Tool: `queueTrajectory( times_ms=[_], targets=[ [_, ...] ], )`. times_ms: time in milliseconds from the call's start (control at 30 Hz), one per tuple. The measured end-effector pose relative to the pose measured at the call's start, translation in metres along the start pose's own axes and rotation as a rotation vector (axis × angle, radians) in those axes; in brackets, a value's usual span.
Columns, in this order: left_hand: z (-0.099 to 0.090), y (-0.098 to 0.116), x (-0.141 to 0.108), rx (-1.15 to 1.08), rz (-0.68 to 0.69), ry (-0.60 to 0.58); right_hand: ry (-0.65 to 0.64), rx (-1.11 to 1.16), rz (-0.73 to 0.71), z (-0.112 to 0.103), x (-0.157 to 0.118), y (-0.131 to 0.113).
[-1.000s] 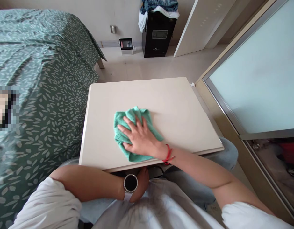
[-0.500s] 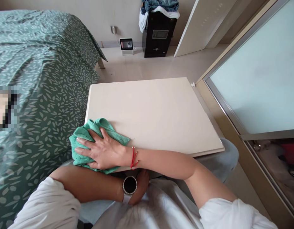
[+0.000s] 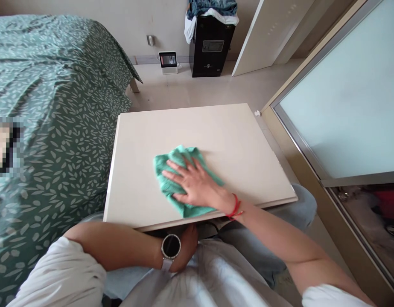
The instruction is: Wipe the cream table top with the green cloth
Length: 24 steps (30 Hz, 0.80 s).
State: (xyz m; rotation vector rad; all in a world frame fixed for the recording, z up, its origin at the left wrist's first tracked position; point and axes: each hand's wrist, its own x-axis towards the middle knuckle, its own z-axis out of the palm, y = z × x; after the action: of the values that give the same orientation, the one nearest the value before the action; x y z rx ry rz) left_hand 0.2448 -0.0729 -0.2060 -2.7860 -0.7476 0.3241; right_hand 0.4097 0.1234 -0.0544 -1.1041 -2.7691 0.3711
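My right hand (image 3: 195, 183) lies flat with its fingers spread, pressing on a crumpled green cloth (image 3: 166, 170). The cloth rests on a cream-coloured tabletop (image 3: 225, 132), a little in front of its near edge. A red string bracelet (image 3: 234, 207) circles the right wrist. In my lap, just below the tabletop's near edge, rests my left hand (image 3: 187, 249), its fingers turned away and mostly out of sight. A round watch (image 3: 171, 247) with a light strap is on that wrist.
On the left, a bed with a green leaf-pattern cover (image 3: 78, 115) runs along the table. Behind stand a small screen (image 3: 168, 60) and a black cabinet (image 3: 211, 49) with clothes on top. A frosted sliding panel (image 3: 347, 94) borders the right; an opened door (image 3: 264, 38) is beyond.
My right hand and the green cloth have slid right and slightly away from me, from the tabletop's near-left corner to its middle. My left hand stays in my lap.
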Motion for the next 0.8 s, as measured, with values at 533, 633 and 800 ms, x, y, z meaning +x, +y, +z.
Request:
queueTrajectory(
  times_ms=[533, 633, 800],
  targets=[
    [0.017, 0.009, -0.010, 0.059, 0.103, 0.002, 0.396, -0.134, 0.946, -0.010, -0.206, 0.145],
    [0.017, 0.012, -0.015, 0.031, 0.112, 0.001, 0.380, -0.233, 0.960, -0.004, -0.195, 0.113],
    [0.014, 0.013, -0.018, 0.064, 0.138, -0.029, 0.219, -0.250, 0.760, -0.001, -0.149, 0.056]
  ],
)
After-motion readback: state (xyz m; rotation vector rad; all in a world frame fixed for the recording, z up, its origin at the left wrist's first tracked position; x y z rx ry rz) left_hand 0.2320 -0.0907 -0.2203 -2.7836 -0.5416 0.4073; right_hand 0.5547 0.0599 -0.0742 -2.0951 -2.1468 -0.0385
